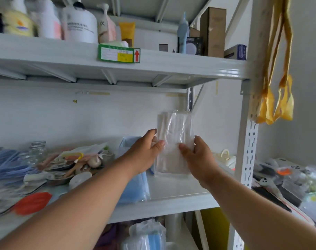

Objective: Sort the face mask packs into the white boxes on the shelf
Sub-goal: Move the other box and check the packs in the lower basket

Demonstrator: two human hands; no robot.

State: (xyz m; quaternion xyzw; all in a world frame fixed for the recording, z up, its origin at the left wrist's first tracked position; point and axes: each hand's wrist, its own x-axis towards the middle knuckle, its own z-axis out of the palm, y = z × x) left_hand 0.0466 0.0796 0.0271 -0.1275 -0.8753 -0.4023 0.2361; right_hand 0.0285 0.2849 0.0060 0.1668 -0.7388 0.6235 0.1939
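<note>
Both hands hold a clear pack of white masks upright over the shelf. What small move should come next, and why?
Probably lower the clear pack of white masks onto the bare part of the shelf beneath it. The left hand and right hand pinch its sides, it stands upright just above that surface, and no white box shows in this view.

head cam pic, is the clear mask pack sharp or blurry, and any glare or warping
Head view: the clear mask pack, held upright by the left hand and right hand, is motion-smeared, with faint sheen on its film; the bottles up top are soft; the shelf edge bows from the wide-angle lens; lighting is even, shadows weak.
</note>
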